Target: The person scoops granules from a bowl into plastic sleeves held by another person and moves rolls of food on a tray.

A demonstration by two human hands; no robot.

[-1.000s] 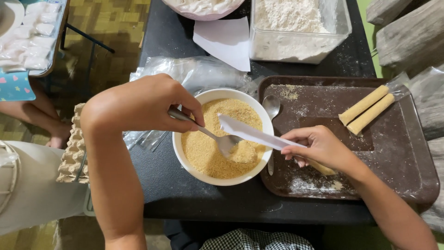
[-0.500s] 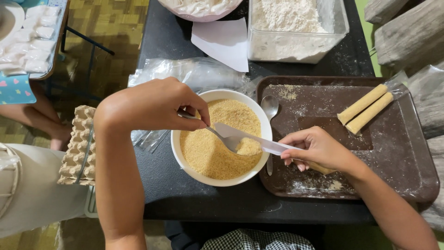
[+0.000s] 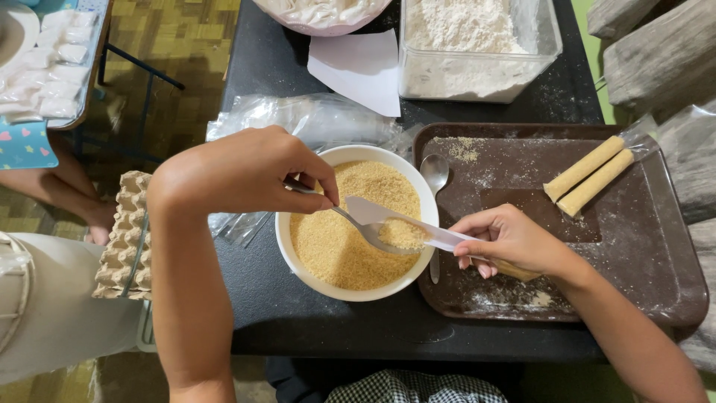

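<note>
My left hand [image 3: 246, 172] pinches the handle of a metal spoon [image 3: 373, 233] whose bowl carries a heap of crumbs. It hovers over a white bowl [image 3: 298, 269] filled with golden breadcrumbs [image 3: 335, 254]. My right hand [image 3: 507, 239] rests at the left edge of a brown tray [image 3: 641, 246]. It holds a thin white strip [image 3: 388, 213] that reaches over the bowl and lies across the spoon. A crumbed roll [image 3: 518, 270] shows under the right fingers.
Two crumbed rolls [image 3: 589, 175] lie at the tray's back right, and a second spoon [image 3: 434, 173] leans on its left rim. Behind stand a clear tub of flour [image 3: 477, 52], a white paper [image 3: 362, 67], a plastic bag [image 3: 313, 119] and a pink bowl [image 3: 321, 15]. An egg carton [image 3: 123, 239] sits at the left.
The spoon has slid from the bowl's middle toward its right side and now carries crumbs. The white strip has dropped lower over the bowl. My right hand has hardly moved.
</note>
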